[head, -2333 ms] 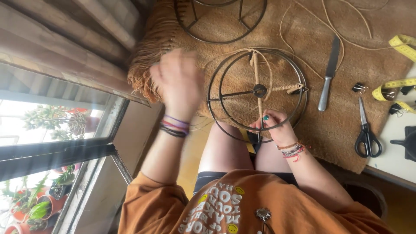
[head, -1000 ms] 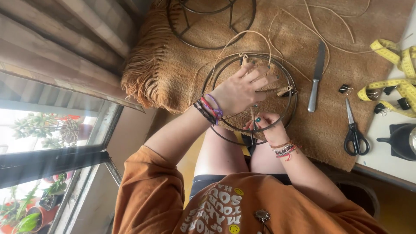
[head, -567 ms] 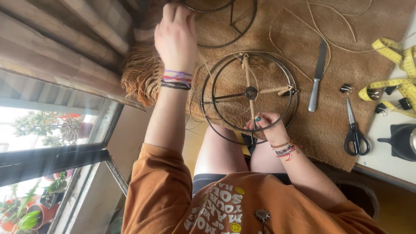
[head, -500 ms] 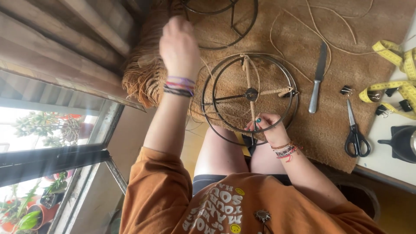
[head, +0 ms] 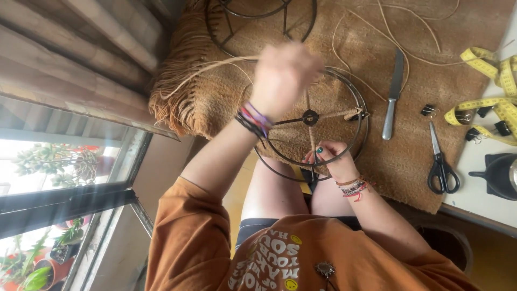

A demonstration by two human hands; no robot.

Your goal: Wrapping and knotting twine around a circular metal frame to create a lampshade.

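A round black wire frame [head: 356, 99] with spokes and a centre hub lies on a brown fringed mat [head: 431, 32] over my knees. Pale cord is wound along some of its spokes. My right hand [head: 329, 160], with green nails and bead bracelets, grips the frame's near rim. My left hand [head: 283, 75] hovers blurred above the frame's left side, closed on a pale cord strand [head: 215, 67] that trails left toward the mat's fringe.
A second wire frame [head: 258, 12] lies at the mat's far edge. A table knife [head: 393, 94], black scissors [head: 441, 161], binder clips [head: 429, 111] and a yellow tape measure [head: 484, 59] sit to the right, beside a black object [head: 498, 175]. A window and plants are at left.
My left hand has swung from high over the mat's far-left corner back down and right over the frame, drawing the cord along. My right hand has stayed on the rim.
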